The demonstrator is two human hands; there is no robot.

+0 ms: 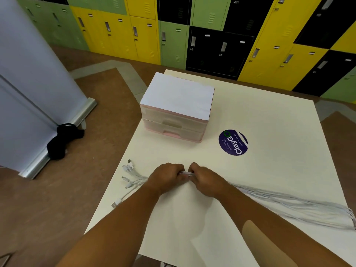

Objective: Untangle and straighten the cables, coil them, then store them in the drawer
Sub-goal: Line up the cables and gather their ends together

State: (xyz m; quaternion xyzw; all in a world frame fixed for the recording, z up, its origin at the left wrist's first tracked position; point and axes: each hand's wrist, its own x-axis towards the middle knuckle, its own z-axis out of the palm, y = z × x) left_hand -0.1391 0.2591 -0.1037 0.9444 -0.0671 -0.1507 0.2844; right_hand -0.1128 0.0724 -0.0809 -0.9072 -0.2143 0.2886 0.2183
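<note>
A bundle of several white cables (285, 201) lies across the cream table (269, 132), running from the left edge to the right edge. My left hand (167, 177) and my right hand (206, 180) grip the bundle side by side near the table's middle, knuckles almost touching. The cables' connector ends (128, 170) fan out loose on the table left of my left hand. The long part trails off to the right of my right hand. A small pink-framed drawer unit (173, 124) stands beyond my hands with both its drawers closed and a white sheet on top.
A round dark blue sticker (233, 142) sits on the table right of the drawer unit. Coloured lockers (173, 35) line the far wall. On the floor at the left lies a black bag (61, 140) against a white banner stand (28, 74).
</note>
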